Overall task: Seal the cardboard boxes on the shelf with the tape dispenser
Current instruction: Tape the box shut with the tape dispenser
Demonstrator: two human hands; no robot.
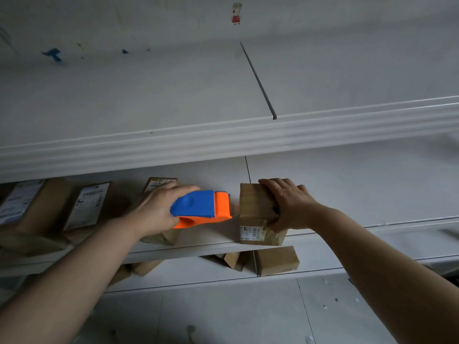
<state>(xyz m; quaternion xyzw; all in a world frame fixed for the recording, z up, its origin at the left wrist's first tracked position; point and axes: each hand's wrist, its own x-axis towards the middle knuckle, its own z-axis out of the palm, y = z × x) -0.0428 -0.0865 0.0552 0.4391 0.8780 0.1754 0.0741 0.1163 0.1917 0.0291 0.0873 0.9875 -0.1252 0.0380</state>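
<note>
Nearest, two bare forearms reach in. The left hand (156, 209) is curled round the tape dispenser (201, 208), a blue body w/ an orange front & handle. Its orange end points right, just beside the small cardboard box (255, 212), w/ a thin gap showing. The right hand (288, 204) grips that box, fingers over the top & thumb on the near face.

The step is prob. starting the strip. Best approach: keep the right hand's hold firm so the box can't slide, move the fingers off the seam line, land the tape on the left side face, then pull straight across the top. The tape itself isn't visible.

The box is brown & creased, w/ a white barcode label low on the near face, & stands at the front edge of the white shelf (198, 249). Farther left are labelled boxes (87, 207).
</note>
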